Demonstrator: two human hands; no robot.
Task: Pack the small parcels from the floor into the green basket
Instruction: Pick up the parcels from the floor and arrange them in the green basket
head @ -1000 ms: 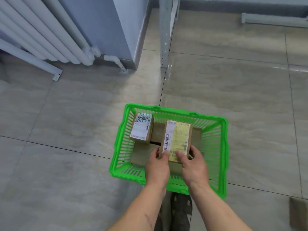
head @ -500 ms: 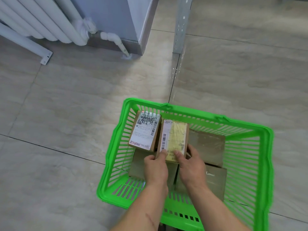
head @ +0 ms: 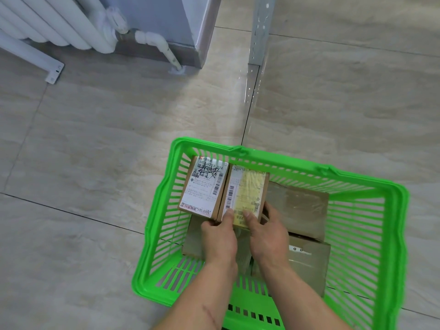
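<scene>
A green basket (head: 395, 234) stands on the tiled floor at lower centre. Inside it, a cardboard parcel with a yellow label (head: 246, 194) lies on top of plain brown parcels. My left hand (head: 220, 239) and my right hand (head: 267, 232) both grip its near end, thumbs on the label. Touching its left side is a parcel with a white label (head: 204, 185) bearing handwriting. Two brown parcels lie lower on the right, one further away (head: 297, 210) and one nearer to me (head: 309, 265). My hands hide part of the lower parcels.
A white radiator (head: 47, 22) with a pipe (head: 164, 48) stands at the upper left against a grey-blue wall corner (head: 190, 27). A grey metal upright (head: 259, 29) rises from the floor beyond the basket. Tiled floor (head: 95, 139) surrounds the basket.
The yellow-labelled parcel has moved down and leftward into the basket until it sits beside the white-labelled parcel. The view has come closer to the basket. Both hands stay on the parcel.
</scene>
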